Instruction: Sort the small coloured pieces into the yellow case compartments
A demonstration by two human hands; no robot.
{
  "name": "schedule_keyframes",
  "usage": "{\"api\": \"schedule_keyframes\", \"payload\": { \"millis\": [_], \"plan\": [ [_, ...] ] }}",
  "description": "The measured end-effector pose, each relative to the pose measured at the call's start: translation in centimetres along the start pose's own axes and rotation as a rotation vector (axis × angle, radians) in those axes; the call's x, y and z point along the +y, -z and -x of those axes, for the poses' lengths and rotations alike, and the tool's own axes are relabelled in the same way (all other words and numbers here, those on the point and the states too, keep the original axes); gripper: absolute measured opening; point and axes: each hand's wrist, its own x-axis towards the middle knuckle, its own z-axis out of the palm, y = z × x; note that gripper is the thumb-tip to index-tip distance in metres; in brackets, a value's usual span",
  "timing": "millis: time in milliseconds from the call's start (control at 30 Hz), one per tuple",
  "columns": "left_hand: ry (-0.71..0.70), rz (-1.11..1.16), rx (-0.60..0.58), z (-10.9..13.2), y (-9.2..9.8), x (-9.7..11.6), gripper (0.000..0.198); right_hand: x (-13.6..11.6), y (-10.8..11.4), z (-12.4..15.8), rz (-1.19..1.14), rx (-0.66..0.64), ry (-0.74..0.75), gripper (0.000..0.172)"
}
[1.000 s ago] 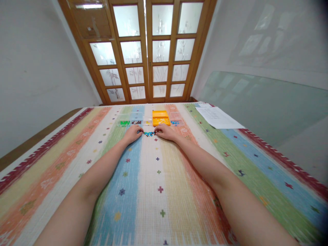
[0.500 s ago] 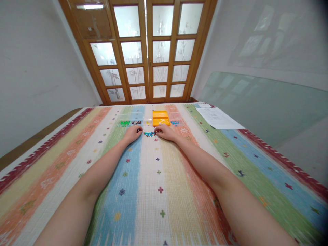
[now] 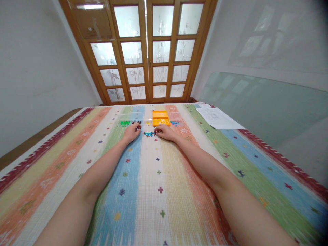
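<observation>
A short curved strand of blue and dark beads [image 3: 149, 134] lies on the striped cloth between my hands. My right hand [image 3: 164, 132] is closed at its right end, fingertips pinched on the strand. My left hand [image 3: 131, 132] is to the left of the strand, apart from it, with curled fingers at the near edge of a clear box of dark red beads [image 3: 136, 122]. Whatever its fingertips hold is too small to make out.
Green beads [image 3: 125, 123] fill a clear compartment at the left. A yellow open case [image 3: 161, 118] with pale pieces stands behind my right hand, blue beads [image 3: 175, 122] beside it. Printed paper [image 3: 217, 118] lies on the striped tablecloth [image 3: 151, 205] at the right.
My left hand has shifted slightly left and away from the strand, its fingers now up by the dark red beads. My right hand has stayed in place.
</observation>
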Motion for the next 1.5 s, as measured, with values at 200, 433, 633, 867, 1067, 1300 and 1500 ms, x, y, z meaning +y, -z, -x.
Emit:
{"api": "schedule_keyframes", "payload": {
  "millis": [200, 433, 633, 867, 1067, 1300, 1500],
  "plan": [
    [0.034, 0.028, 0.056, -0.1, 0.2, 0.0, 0.019, -0.1, 0.0, 0.0, 0.002, 0.002, -0.004, 0.014],
    [0.14, 0.134, 0.164, -0.5, 0.6, -0.5, 0.015, 0.1, -0.2, 0.0, 0.01, 0.005, 0.002, 0.012],
    [0.267, 0.271, 0.247, -0.6, 0.6, -1.6, 0.019, -0.1, -0.1, 0.0, 0.014, 0.003, -0.005, 0.012],
    [0.329, 0.34, 0.257, -1.0, 0.3, -3.0, 0.038, -0.3, 0.1, 0.0, 0.014, -0.001, 0.001, 0.013],
    [0.345, 0.413, 0.247, -1.1, 0.1, -3.5, 0.05, -0.3, 0.1, 0.0, 0.008, -0.01, 0.005, 0.013],
    [0.373, 0.481, 0.201, -1.3, 0.2, -3.0, 0.055, -0.6, 0.3, 0.0, 0.005, -0.018, -0.012, 0.014],
    [0.43, 0.533, 0.16, -1.7, 0.2, -2.6, 0.058, -1.0, 0.5, 0.0, 0.007, -0.028, -0.014, 0.015]
  ]
}}
